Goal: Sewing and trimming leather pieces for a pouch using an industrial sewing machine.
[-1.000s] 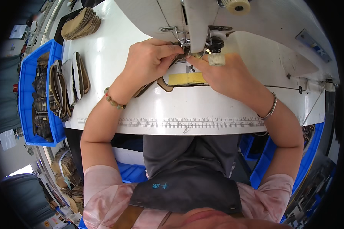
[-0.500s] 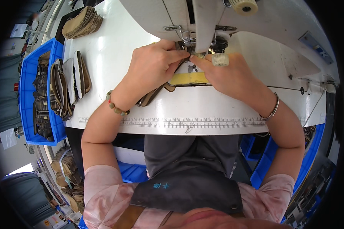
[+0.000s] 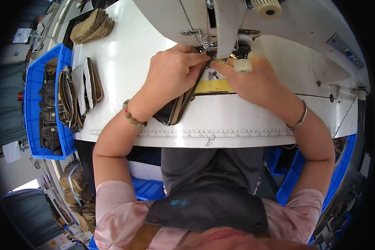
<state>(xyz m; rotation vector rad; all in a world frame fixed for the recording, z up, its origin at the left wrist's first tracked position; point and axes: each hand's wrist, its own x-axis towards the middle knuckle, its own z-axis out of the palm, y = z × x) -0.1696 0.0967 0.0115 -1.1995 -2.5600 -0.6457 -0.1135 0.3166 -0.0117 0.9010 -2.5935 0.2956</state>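
A dark fabric piece with a zipper and brown strips (image 3: 178, 109) lies slantwise on the white table, its upper end beneath the sewing machine (image 3: 225, 25). My left hand (image 3: 173, 71) is closed on the piece, thumb and forefinger meeting at its edge close to the needle area. From the other side, my right hand (image 3: 254, 81) comes in with its fingertips together at the same edge, beside the presser foot. A white machine knob (image 3: 243, 65) covers part of the right fingers. The fabric right under the needle is mostly hidden by my fingers.
A yellow strip (image 3: 214, 86) sits on the machine bed between my hands. At left stand a blue bin (image 3: 64, 100) of plaid pieces, more fabric pieces (image 3: 91, 83) and a brown stack (image 3: 92, 27). A printed ruler (image 3: 237, 134) runs along the table's front edge.
The fabric piece has swung out from under my left wrist, so its zipper and lower end show more. Both hands stay near the needle; the whole view has shifted slightly.
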